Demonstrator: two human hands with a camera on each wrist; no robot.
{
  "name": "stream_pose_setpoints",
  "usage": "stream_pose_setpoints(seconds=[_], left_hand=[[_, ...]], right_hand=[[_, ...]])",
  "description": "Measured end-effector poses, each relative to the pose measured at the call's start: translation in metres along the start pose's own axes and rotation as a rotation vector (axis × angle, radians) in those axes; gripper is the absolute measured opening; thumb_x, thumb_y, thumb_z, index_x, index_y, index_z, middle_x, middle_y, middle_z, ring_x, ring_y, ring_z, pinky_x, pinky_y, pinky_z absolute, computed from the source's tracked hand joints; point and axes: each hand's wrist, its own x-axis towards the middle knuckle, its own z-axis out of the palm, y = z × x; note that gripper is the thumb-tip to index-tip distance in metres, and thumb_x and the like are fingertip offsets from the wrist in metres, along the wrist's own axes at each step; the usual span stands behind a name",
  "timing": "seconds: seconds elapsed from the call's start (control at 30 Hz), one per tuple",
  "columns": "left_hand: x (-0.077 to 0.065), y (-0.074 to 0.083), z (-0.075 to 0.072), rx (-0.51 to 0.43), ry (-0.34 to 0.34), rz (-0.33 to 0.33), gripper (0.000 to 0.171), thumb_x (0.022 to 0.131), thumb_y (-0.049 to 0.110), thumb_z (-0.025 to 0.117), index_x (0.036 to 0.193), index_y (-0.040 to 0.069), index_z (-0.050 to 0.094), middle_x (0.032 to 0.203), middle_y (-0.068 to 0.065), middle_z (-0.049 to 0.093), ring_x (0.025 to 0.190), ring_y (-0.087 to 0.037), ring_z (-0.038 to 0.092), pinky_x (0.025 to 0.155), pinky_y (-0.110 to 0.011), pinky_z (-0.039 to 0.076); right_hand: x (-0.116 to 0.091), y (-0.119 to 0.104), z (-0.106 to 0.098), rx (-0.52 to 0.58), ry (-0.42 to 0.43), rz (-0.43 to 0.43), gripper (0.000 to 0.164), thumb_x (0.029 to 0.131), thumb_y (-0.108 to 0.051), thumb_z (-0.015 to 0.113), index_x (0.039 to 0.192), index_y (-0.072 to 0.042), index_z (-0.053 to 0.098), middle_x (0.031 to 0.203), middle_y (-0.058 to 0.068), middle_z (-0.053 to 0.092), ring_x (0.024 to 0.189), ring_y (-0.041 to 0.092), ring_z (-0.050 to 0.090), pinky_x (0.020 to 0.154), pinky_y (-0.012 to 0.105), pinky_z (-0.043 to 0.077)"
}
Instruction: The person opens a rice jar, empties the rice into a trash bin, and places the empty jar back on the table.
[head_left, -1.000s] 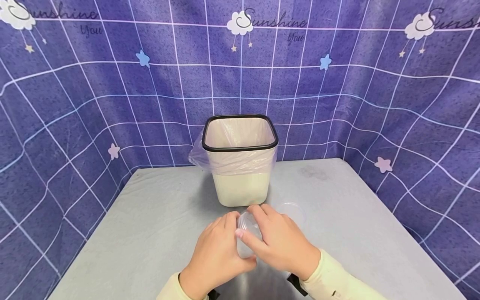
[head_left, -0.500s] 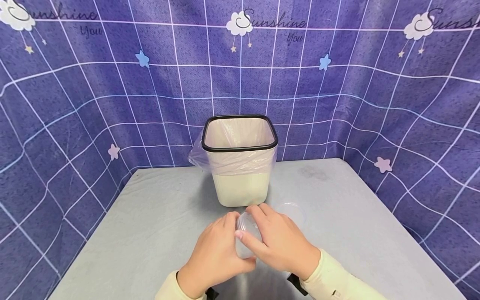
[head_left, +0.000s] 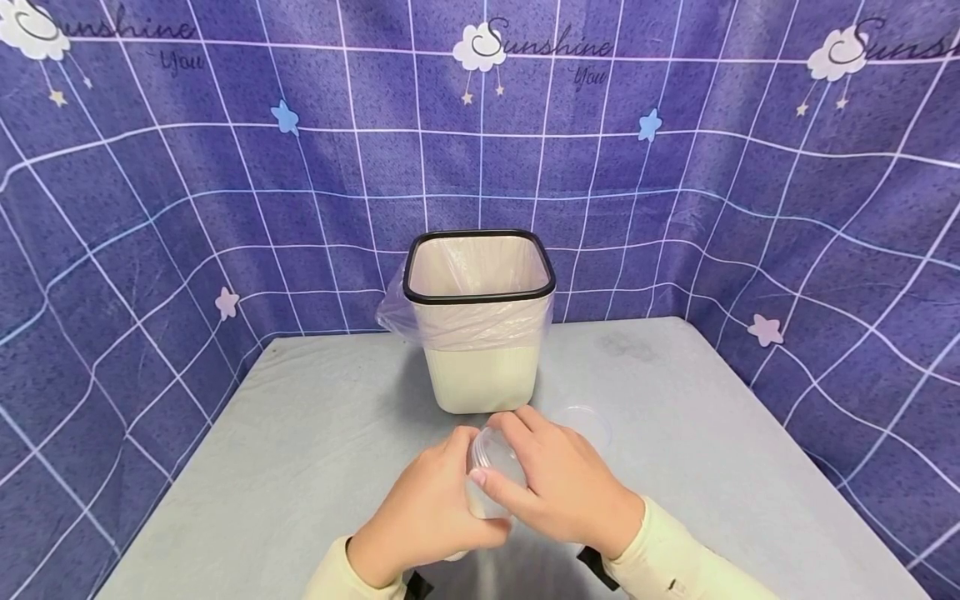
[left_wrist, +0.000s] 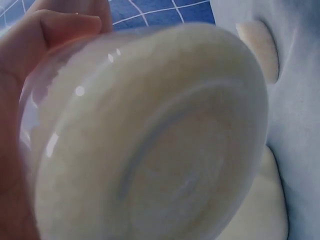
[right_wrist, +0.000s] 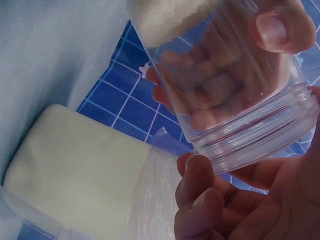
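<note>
Between both hands is a clear plastic jar [head_left: 497,479] with a screw-thread neck, held at a tilt in front of the bin. Cream-coloured matter [right_wrist: 172,20] fills the jar's bottom end, and the part toward the neck is see-through. My left hand [head_left: 431,504] grips the jar round its side, and the left wrist view looks at the jar's rounded base [left_wrist: 175,165]. My right hand [head_left: 555,483] curls round the threaded neck, its fingertips [right_wrist: 197,172] right at the rim. A clear round disc [head_left: 585,427] lies on the table beyond the right hand.
A cream bin [head_left: 483,371] with a black rim stands just beyond the hands, lined with a thin clear bag [head_left: 405,312] that bulges out at its left. The grey-covered table [head_left: 300,450] is bounded behind and on both sides by a blue checked curtain [head_left: 337,167].
The left hand and the jar have shifted slightly left, and the jar tips a little further. The right hand stays almost in place at its neck.
</note>
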Motion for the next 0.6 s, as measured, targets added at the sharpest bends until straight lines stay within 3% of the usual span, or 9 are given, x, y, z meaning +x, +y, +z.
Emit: stream_pose_setpoints(seconds=[0.27, 0.6], left_hand=[[0.000, -0.005, -0.003, -0.101, -0.085, -0.007, 0.071, 0.060, 0.036, 0.092, 0.118, 0.018, 0.057, 0.097, 0.017, 0.062, 0.081, -0.008, 0.064, 0.072, -0.022, 0.052], [0.001, -0.010, -0.005, -0.209, -0.183, 0.007, 0.065, 0.065, 0.033, 0.092, 0.118, 0.022, 0.056, 0.099, 0.018, 0.065, 0.089, 0.000, 0.064, 0.078, -0.024, 0.054]], right_hand=[[0.000, 0.000, -0.002, 0.017, 0.005, -0.041, 0.036, 0.098, -0.055, 0.060, 0.117, -0.025, 0.063, 0.103, -0.011, 0.061, 0.078, 0.003, 0.057, 0.065, 0.025, 0.050], [-0.001, 0.000, -0.001, 0.016, 0.004, -0.061, 0.036, 0.095, -0.054, 0.063, 0.119, -0.027, 0.064, 0.102, -0.013, 0.060, 0.076, 0.001, 0.055, 0.062, 0.022, 0.047]])
